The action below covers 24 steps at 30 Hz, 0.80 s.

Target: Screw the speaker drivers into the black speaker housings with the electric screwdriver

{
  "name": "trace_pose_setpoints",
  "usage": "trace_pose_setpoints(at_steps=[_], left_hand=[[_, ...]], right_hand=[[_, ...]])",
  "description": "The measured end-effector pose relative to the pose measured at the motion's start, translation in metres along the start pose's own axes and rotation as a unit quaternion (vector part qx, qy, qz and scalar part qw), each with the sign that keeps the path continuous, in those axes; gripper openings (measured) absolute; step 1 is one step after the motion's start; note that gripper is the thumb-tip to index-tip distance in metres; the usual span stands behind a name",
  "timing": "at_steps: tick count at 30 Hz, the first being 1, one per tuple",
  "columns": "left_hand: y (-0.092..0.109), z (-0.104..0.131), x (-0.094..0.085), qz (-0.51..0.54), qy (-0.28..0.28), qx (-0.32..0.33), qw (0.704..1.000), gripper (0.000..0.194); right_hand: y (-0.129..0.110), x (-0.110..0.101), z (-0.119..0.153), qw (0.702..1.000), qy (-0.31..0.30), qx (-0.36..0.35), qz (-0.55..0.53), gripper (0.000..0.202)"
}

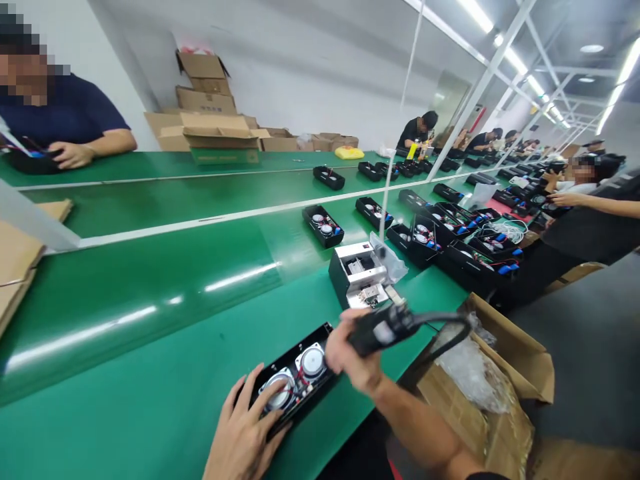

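Note:
A black speaker housing (pixel 315 393) lies slantwise on the green bench in front of me, its open side up, showing two round silver-backed speakers and red wires. My left hand (pixel 245 427) grips its left end, fingers spread over the near speaker and thumb at the front side. In my right hand (pixel 353 353) is a black electric screwdriver (pixel 380 330), held over the housing's right end, with a thick cable looping off to the right. The screwdriver's tip is hidden behind the hand. Just beyond stands a screw feeder (pixel 357 267) with a metal top.
Other open speaker housings (pixel 323 225) stand along the bench, several crowded at the right (pixel 480 260). A cardboard box (pixel 515 347) with plastic bags is on my right. Co-workers sit at the far left (pixel 75 120) and along the line. A white upright post (pixel 387 193) rises behind the feeder.

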<state>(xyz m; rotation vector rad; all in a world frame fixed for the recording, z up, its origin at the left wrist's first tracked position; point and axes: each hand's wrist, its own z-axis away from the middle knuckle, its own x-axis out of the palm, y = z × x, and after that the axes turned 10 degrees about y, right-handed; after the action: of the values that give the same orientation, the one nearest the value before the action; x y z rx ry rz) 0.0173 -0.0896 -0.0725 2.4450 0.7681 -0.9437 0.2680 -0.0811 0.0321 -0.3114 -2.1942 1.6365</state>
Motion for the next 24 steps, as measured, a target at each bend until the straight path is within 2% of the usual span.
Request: trace_pose_setpoints(at_steps=[3, 5, 8, 11, 15, 18, 21, 24], left_hand=[[-0.005, 0.001, -0.014, -0.001, 0.003, 0.038, 0.999, 0.009], [-0.007, -0.002, -0.022, -0.005, 0.01, 0.064, 0.998, 0.003], [-0.003, -0.015, -0.026, -0.004, 0.03, 0.07, 0.997, 0.005], [0.006, -0.03, -0.022, -0.001, 0.042, 0.052, 0.998, 0.013], [0.023, -0.036, -0.008, -0.005, 0.012, 0.023, 1.0, 0.027], [0.039, -0.034, 0.001, -0.02, -0.02, -0.003, 1.0, 0.028], [0.051, -0.034, 0.005, -0.045, -0.054, -0.024, 0.997, 0.024], [0.055, -0.039, 0.004, -0.052, -0.065, -0.022, 0.996, 0.016]], right_hand=[[-0.013, -0.04, -0.051, 0.981, 0.173, -0.089, -0.008, 0.041], [-0.013, -0.059, -0.081, 0.962, 0.233, -0.136, 0.028, 0.041], [-0.003, -0.071, -0.108, 0.955, 0.247, -0.152, 0.061, 0.036], [0.006, -0.071, -0.115, 0.963, 0.225, -0.129, 0.075, 0.036], [0.006, -0.071, -0.104, 0.988, 0.124, -0.05, 0.075, 0.038], [0.001, -0.07, -0.076, 0.998, 0.055, 0.001, 0.006, 0.039], [-0.005, -0.059, -0.039, 0.995, 0.027, 0.011, -0.1, 0.039], [-0.007, -0.039, -0.007, 0.986, 0.009, -0.01, -0.166, 0.034]])
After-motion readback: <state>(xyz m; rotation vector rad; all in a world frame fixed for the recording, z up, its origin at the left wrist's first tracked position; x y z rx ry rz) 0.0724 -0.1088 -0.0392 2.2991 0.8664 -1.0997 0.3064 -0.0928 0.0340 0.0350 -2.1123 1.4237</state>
